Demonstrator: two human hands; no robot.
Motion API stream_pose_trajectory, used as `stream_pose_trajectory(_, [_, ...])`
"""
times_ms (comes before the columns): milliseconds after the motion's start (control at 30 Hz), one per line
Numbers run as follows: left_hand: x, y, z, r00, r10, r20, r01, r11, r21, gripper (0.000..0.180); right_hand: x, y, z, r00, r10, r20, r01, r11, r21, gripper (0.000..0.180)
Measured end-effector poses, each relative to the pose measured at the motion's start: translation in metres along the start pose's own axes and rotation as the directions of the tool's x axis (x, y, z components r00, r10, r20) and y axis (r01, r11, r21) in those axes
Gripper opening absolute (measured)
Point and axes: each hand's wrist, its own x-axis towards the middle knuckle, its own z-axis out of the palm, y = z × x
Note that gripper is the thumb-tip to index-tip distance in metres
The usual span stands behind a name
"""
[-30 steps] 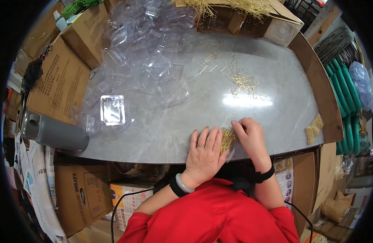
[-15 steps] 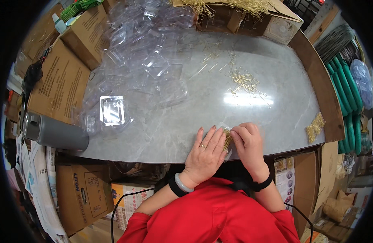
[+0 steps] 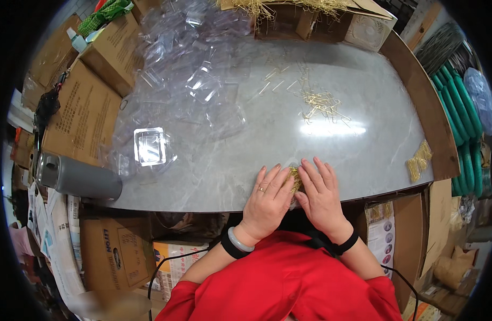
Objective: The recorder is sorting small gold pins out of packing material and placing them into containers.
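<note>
Near the table's front edge, a small bundle of gold wire hooks (image 3: 294,179) lies between my two hands. My left hand (image 3: 267,200) rests along its left side with fingers stretched out. On the right side, my right hand (image 3: 322,198) has its fingers extended, the thumb close to the bundle's near end. Part of the bundle is hidden under the fingers, and a little clear plastic seems to show around it. Farther off lies a loose pile of gold wire hooks (image 3: 322,104). Another gold bundle (image 3: 419,160) sits by the table's right edge.
Clear plastic cases (image 3: 198,80) heap over the table's left and back. A single clear case (image 3: 150,147) lies nearer, by a grey bottle (image 3: 80,177). Cardboard boxes (image 3: 83,115) wall the left side. A cardboard edge (image 3: 425,101) borders the right; an open carton (image 3: 305,24) holds hooks behind.
My right hand has opened from a pinch to outstretched fingers beside the bundle. My left hand stays along the bundle's left side. The view has shifted slightly.
</note>
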Motion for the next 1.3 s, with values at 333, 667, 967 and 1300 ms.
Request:
stream_pose_trajectory(333, [-0.005, -0.006, -0.01, 0.985, -0.17, 0.023, 0.166, 0.916, -0.364, 0.049, 0.006, -0.007, -0.005, 0.983, -0.127, 0.131, 0.129, 0.991, -0.014, 0.077])
stream_pose_trajectory(667, [-0.011, -0.009, -0.018, 0.951, -0.307, 0.034, 0.291, 0.854, -0.431, 0.036, -0.016, 0.008, -0.001, 0.944, 0.288, -0.16, -0.319, 0.92, -0.226, 0.073])
stream_pose_trajectory(967, [-0.013, -0.006, -0.007, 0.949, -0.316, 0.0, 0.279, 0.836, -0.473, 0.039, -0.099, 0.122, -0.037, 0.531, 0.658, -0.534, -0.846, 0.37, -0.385, 0.065])
stream_pose_trajectory(1300, [-0.012, -0.006, 0.0, 0.967, -0.245, -0.064, 0.22, 0.939, -0.262, 0.048, -0.073, 0.162, -0.041, 0.323, 0.742, -0.587, -0.944, 0.204, -0.26, 0.071])
